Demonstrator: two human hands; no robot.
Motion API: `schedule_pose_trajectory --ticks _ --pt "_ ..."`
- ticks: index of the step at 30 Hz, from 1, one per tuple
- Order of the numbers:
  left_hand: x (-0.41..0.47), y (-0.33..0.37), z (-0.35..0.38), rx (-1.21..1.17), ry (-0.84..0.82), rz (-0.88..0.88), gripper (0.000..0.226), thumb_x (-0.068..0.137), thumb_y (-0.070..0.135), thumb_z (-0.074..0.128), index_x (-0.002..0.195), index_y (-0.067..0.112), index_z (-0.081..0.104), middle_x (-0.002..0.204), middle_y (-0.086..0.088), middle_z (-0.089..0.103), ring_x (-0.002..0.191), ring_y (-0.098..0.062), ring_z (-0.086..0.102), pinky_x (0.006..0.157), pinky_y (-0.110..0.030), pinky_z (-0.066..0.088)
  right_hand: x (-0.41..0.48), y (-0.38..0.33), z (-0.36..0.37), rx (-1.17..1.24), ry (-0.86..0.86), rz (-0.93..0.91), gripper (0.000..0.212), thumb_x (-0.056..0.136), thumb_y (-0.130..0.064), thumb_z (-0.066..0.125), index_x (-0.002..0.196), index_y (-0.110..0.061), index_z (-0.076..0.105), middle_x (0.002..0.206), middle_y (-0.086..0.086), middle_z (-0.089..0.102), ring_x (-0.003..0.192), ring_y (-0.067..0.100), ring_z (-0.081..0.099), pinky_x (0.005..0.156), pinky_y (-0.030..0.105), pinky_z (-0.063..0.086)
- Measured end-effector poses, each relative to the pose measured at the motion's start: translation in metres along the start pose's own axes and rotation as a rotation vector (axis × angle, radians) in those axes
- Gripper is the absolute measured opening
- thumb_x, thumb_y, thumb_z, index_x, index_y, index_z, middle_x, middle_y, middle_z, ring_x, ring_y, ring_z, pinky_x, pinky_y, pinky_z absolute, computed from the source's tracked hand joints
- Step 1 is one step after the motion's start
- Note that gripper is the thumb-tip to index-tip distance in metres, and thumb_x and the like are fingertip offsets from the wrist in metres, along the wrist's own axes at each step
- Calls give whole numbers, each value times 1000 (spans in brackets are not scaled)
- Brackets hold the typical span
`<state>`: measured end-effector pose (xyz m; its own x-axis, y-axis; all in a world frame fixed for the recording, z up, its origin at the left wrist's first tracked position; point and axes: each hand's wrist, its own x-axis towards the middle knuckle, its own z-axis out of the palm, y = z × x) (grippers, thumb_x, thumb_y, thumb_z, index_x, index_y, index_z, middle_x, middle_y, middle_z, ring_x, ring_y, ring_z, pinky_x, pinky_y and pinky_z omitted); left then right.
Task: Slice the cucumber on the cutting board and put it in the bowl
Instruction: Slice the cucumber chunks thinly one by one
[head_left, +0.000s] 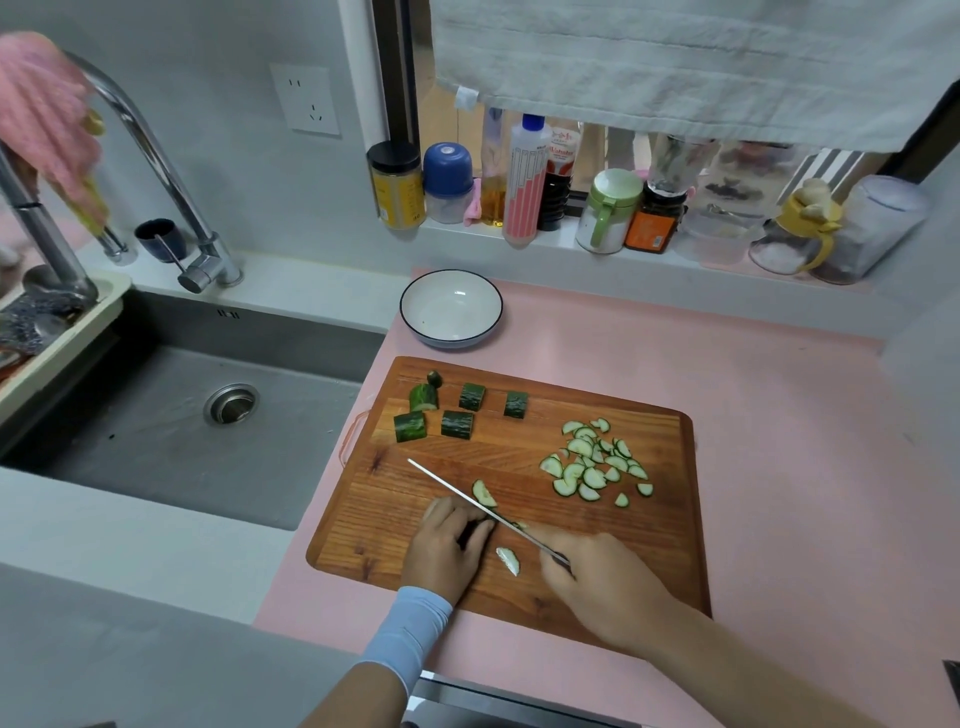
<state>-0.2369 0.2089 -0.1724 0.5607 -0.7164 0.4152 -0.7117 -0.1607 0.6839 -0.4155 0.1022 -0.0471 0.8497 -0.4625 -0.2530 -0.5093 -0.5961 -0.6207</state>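
A wooden cutting board (649, 545) lies on the pink counter. Several dark green cucumber chunks (457, 423) sit at its far left corner. A pile of thin half-moon cucumber slices (592, 467) lies at its right. My left hand (447, 545) curls over a cucumber piece (470, 530), mostly hidden under my fingers. My right hand (602, 582) grips the handle of a knife (457, 493), its blade running up-left beside my left fingers. One slice (484, 492) leans on the blade; another (509, 560) lies between my hands. A white bowl (415, 306) with a dark rim stands beyond the board, holding nothing.
A steel sink (156, 441) with a drain and faucet (156, 156) is left of the board. Bottles and jars (519, 182) line the window sill behind the bowl. A towel (675, 62) hangs above them. The pink mat (805, 467) stretches right of the board.
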Motion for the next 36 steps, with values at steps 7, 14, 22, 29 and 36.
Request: schedule_pose_trajectory --ticks 7,14,22,29,36 --pt "1 1 0 -9 18 5 18 87 29 68 84 13 72 81 3 60 81 -11 56 81 -18 46 -4 10 2 -2 -9 12 39 102 -26 42 129 -47 60 69 -21 61 68 11 63 60 20 46" --pt "1 3 -1 -8 -1 -9 18 87 29 68 84 13 72 84 3 62 84 -10 57 82 -17 46 18 1 12 37 -36 48 35 100 -30 44 128 -40 63 72 -10 66 63 10 60 62 28 47" --pt "-1 4 -3 2 -42 47 12 82 11 73 94 9 71 98 -1 62 97 -14 57 95 -15 40 44 -1 10 48 -57 100 27 99 -26 46 85 -37 65 57 -6 52 52 11 46 56 31 39" --pt "2 2 0 45 -40 109 11 81 5 76 88 9 70 91 -2 63 91 -15 56 94 -11 38 54 7 -6 105 -61 135 41 103 -27 50 63 -26 42 56 -10 45 52 7 40 55 29 33" --pt "5 4 3 32 6 48 9 89 15 67 90 8 73 94 -2 64 91 -14 58 89 -18 46 45 2 -3 25 -49 62 32 102 -32 46 104 -55 68 61 -11 57 55 6 51 55 26 38"
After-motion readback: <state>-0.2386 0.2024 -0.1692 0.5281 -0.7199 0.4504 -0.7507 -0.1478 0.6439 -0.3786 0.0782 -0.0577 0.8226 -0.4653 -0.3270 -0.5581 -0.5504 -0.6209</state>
